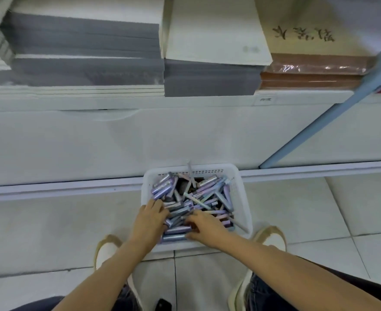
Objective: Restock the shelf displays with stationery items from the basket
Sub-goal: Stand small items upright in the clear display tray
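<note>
A white plastic basket (243, 198) sits on the tiled floor (297, 209), its far edge just beside the foot of the shelf unit (117, 142). It is heaped with pastel pens (198, 194) in purple, blue and pink, lying crossed in all directions; one pale pen sticks up over the far rim.

Both hands are down in the near half of the basket. The left hand (150, 221) lies over the near left corner, palm down, its fingers bent and spread onto the heap with the tips among the pens. The right hand (205, 227) comes in over the near edge and points left, its fingers curled over the pile and its thumb beside a thick blue-purple pen at the near rim. The pens hide the fingertips of both hands, so I cannot tell whether either hand has closed on a pen or only rests on the heap. The two hands are near each other, with a few pens between them.

A pale shoe (107, 250) stands on the floor to the left of the basket's near edge, and another shoe (271, 237) at its near right corner.

Above, the shelf carries grey paper stacks (84, 41), a cream sheet (216, 37) on one of them, and brown notebooks (313, 70) in clear wrap at the right. A blue upright (319, 129) slants across the right side.
</note>
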### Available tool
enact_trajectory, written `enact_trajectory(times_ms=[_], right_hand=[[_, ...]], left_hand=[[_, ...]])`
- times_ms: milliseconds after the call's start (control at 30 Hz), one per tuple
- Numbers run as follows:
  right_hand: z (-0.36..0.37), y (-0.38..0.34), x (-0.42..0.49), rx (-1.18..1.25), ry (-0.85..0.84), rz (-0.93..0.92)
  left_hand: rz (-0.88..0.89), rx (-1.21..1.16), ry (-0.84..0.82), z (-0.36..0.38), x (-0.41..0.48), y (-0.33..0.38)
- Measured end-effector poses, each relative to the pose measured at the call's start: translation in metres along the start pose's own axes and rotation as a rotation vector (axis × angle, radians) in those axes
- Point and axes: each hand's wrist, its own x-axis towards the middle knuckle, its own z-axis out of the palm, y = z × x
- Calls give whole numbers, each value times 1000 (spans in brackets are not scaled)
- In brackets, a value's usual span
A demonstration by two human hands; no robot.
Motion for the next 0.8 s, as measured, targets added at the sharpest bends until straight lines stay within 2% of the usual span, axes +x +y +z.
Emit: enact_trajectory(times_ms=[133, 267, 433, 667, 733, 800], right_hand=[[3, -2, 7, 54, 53, -24], [-20, 1, 11, 154, 25, -98], [-43, -7, 10, 376, 37, -76], [-31, -28, 5, 693, 26, -17], [-23, -28, 4, 673, -16, 16], [-15, -24, 3, 529, -67, 14]], left_hand=[[-17, -221, 9, 4, 3, -10], [-110, -445, 57, -2, 3, -9], [-100, -528, -41, 2, -1, 4], [-199, -947, -173, -10, -4, -12], [-237, -985, -175, -11, -8, -21], [-298, -1013, -158, -10, -13, -30]])
